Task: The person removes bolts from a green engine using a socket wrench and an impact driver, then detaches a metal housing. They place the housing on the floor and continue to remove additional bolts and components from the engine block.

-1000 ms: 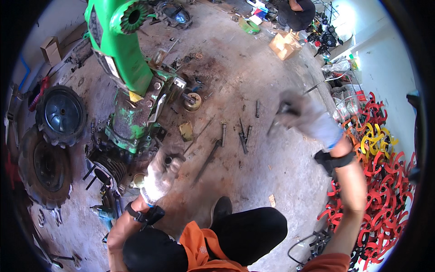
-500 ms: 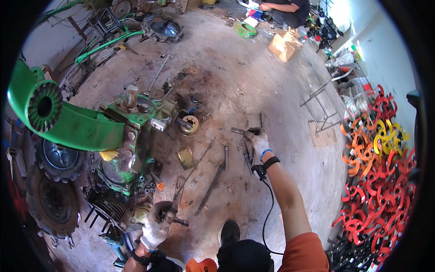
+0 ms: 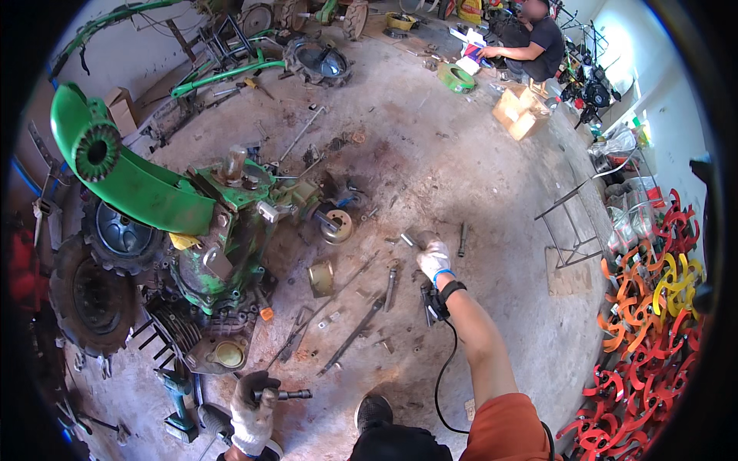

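Note:
My left hand, in a dirty white glove, grips a dark metal shaft near the lower edge, short of the engine block. Out over the floor, my gloved right hand holds a short silver cylindrical piece. Just below it lie a slim metal shaft and a long dark bar; another short shaft is to its right. Left of both hands stands a green machine housing with a curved arm, a pulley beside it.
Tractor tyres lean at the left, near a cordless drill. A person crouches at the back beside a cardboard box. A metal stand and piles of red, orange and yellow blades line the right.
The view has swung, bringing the back of the room in. My right hand has moved inward from the right, then slightly down; my left hand has moved down toward the lower edge, still holding metal.

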A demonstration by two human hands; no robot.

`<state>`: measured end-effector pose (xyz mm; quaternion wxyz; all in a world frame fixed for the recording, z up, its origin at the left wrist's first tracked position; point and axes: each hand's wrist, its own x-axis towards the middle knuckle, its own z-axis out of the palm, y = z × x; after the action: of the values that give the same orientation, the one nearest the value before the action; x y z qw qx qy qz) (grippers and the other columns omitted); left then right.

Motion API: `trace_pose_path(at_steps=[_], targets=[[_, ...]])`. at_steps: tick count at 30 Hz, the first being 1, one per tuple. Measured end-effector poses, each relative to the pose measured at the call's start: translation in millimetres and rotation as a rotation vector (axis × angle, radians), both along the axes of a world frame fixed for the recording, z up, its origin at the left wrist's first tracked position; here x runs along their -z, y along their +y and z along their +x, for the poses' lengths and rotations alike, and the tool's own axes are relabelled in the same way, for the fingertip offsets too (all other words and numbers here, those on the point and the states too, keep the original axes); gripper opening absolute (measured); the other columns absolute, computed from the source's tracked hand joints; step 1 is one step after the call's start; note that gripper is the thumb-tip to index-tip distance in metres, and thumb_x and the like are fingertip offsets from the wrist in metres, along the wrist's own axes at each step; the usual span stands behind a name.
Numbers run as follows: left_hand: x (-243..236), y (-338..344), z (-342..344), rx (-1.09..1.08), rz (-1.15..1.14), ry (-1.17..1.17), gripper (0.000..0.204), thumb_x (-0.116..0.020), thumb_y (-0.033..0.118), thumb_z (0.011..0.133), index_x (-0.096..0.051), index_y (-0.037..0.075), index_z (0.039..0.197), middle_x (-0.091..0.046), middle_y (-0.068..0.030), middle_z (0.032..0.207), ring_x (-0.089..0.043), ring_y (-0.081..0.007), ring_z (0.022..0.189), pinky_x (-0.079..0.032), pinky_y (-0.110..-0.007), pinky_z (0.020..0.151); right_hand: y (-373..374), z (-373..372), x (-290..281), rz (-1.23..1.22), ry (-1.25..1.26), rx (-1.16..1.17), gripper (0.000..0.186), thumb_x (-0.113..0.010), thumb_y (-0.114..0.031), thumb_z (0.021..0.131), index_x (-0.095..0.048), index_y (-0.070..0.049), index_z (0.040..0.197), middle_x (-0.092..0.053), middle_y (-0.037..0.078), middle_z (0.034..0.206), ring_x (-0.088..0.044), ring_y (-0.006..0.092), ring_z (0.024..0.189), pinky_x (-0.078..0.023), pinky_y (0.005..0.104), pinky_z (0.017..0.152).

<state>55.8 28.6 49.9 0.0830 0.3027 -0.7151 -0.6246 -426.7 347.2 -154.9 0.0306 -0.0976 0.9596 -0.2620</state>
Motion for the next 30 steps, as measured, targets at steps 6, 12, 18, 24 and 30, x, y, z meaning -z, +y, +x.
trace_pose_path(at_steps=[6,12,18,24,30], targets=[[-5.2,40.7,7.0,-0.057,0.142,0.100,0.050,-0.077,0.033,0.107,-0.059,-0.002,0.137,-0.076,-0.0147,0.114,-0.075,-0.0235,0.106,-0.060,-0.038,0.097,-46.5,64.7,-69.5,-0.334,-0.079,-0.410,0.043,-0.078,-0.032,0.096,-0.074,-0.008,0.131,-0.078,0.020,0.121,-0.078,0.0358,0.108,-0.063,0.0450,0.095],[29.7,60.0,20.2,-0.050,0.155,0.127,0.038,-0.074,0.022,0.109,-0.061,-0.003,0.136,-0.077,-0.0142,0.115,-0.073,-0.0200,0.106,-0.061,-0.037,0.096,-88.0,201.4,-109.6,-0.260,-0.472,-1.051,0.037,-0.067,-0.032,0.112,-0.068,-0.008,0.140,-0.077,0.012,0.122,-0.078,0.0211,0.099,-0.065,0.0287,0.077],[8.6,32.2,29.3,-0.134,0.065,0.271,0.048,-0.077,0.035,0.107,-0.061,-0.001,0.135,-0.076,-0.0119,0.115,-0.071,-0.0191,0.104,-0.059,-0.037,0.096,-170.9,308.9,-125.8,-0.514,-1.284,-1.305,0.052,-0.074,-0.047,0.104,-0.064,-0.008,0.136,-0.066,0.001,0.079,-0.058,0.0143,0.066,-0.046,0.0331,0.057],[-13.9,-25.0,41.8,-0.054,-0.010,0.162,0.033,-0.065,0.023,0.113,-0.063,-0.001,0.134,-0.078,-0.0137,0.110,-0.076,-0.0245,0.099,-0.061,-0.038,0.089,-216.7,319.5,-196.8,-0.242,-0.836,-1.334,0.033,-0.072,-0.033,0.106,-0.072,-0.005,0.123,-0.070,0.014,0.079,-0.064,0.0214,0.069,-0.053,0.0423,0.065],[-14.8,-81.1,58.3,0.381,-0.114,0.125,0.035,-0.061,0.029,0.114,-0.069,-0.002,0.129,-0.079,-0.0189,0.105,-0.079,-0.0316,0.097,-0.061,-0.043,0.085,-245.1,331.5,-238.4,0.201,-0.427,-1.348,0.045,-0.073,-0.048,0.104,-0.072,-0.005,0.118,-0.077,0.023,0.089,-0.077,0.0410,0.084,-0.058,0.0499,0.070]])
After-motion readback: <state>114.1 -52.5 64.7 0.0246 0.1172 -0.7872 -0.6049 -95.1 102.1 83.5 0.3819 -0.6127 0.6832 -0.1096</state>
